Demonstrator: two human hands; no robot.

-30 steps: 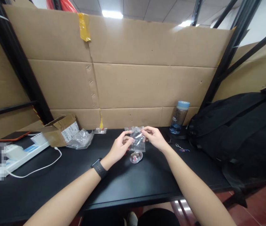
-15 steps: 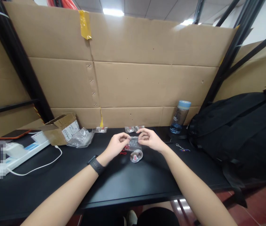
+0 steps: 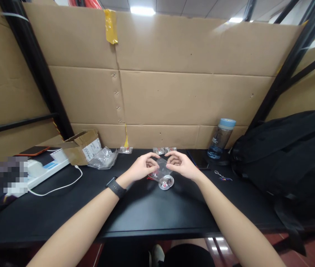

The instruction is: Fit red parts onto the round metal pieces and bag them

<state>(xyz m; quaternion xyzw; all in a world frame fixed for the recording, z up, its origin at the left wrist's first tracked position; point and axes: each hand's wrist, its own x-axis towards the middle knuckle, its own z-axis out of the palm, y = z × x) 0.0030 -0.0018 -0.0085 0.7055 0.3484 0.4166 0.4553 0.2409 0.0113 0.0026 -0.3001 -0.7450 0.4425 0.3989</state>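
A small clear plastic bag (image 3: pixel 163 167) is stretched between my two hands above the black table. My left hand (image 3: pixel 144 165), with a dark watch on its wrist, is closed in a pinch at the bag's left edge. At the bag's right edge, my right hand (image 3: pixel 181 165) pinches with thumb and curled fingers. Just below the bag lies a round, shiny clear case (image 3: pixel 166 183) with a small red spot in it. Something red (image 3: pixel 152 175), like a cord, shows beside my left fingertips, partly hidden by the bag and hand.
Small clear packets (image 3: pixel 158 151) lie along the cardboard wall (image 3: pixel 157 96). To the left are a crumpled plastic bag (image 3: pixel 104 158), an open carton (image 3: pixel 81 148) and a power strip (image 3: pixel 46 172). To the right stand a bottle (image 3: pixel 221 139), a keychain (image 3: pixel 223 177) and a black backpack (image 3: pixel 291 159).
The view has turned slightly left, so the scene sits further right. The bag has tilted between my hands, and my fingers curl more. The round case has tipped a little.
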